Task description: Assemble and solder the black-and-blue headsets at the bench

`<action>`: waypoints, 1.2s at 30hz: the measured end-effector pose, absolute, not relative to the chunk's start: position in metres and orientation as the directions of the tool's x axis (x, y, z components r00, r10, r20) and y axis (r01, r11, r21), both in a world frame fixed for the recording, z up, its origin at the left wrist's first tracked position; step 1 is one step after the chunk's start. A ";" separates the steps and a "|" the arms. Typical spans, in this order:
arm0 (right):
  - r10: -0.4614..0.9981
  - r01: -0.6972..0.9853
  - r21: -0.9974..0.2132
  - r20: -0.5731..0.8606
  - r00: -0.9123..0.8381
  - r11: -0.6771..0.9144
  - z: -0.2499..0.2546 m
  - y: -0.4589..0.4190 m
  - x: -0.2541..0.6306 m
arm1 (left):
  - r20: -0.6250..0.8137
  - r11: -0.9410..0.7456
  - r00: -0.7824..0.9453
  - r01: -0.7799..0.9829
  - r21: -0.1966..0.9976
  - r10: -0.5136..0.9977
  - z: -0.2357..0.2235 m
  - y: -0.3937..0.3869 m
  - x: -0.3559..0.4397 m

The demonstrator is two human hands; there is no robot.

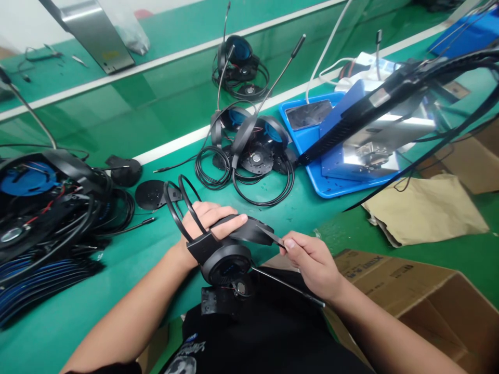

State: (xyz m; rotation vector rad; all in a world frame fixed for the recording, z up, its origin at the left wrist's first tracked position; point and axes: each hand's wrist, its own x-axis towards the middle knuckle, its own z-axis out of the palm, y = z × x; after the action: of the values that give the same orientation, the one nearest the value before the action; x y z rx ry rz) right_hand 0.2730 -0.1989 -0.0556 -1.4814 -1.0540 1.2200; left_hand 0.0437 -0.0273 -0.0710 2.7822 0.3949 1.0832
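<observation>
Head cam: left hand [208, 223] has a full grip round the headset [226, 264] band, held up over the green worktop [128, 259], cable looped on the hand. Right hand [312, 265] has a tight pinch grip on a thin black strip [271, 235]. Other headsets [253, 150] lie just beyond.

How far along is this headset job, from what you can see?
Looks done: a heap of headsets at left, cables gathered. In hand: the left hand holds a headset by its band while the right hand pinches a thin dark strip. Still left: coiled headsets ahead, their cups showing wiring, and a loose round cover.
</observation>
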 end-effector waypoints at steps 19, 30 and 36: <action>0.978 0.287 -0.945 -0.105 0.179 -0.154 -0.051 -0.194 0.274 | 0.642 -0.954 0.708 0.193 0.227 0.296 -0.074 -0.028 0.042; 0.985 0.250 -0.967 -0.015 0.174 -0.059 -0.057 -0.198 0.273 | 0.551 -0.932 0.760 0.208 0.298 0.346 -0.058 -0.031 0.041; 0.982 0.270 -0.962 0.021 0.187 -0.031 -0.057 -0.198 0.270 | 0.664 -0.953 0.687 0.163 0.257 0.296 -0.066 -0.028 0.045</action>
State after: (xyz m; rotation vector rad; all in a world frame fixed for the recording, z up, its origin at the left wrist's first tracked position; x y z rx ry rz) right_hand 0.2696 -0.1976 -0.0568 -1.4955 -1.2571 0.9273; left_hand 0.0454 -0.0275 -0.0662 2.7193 0.3736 1.1162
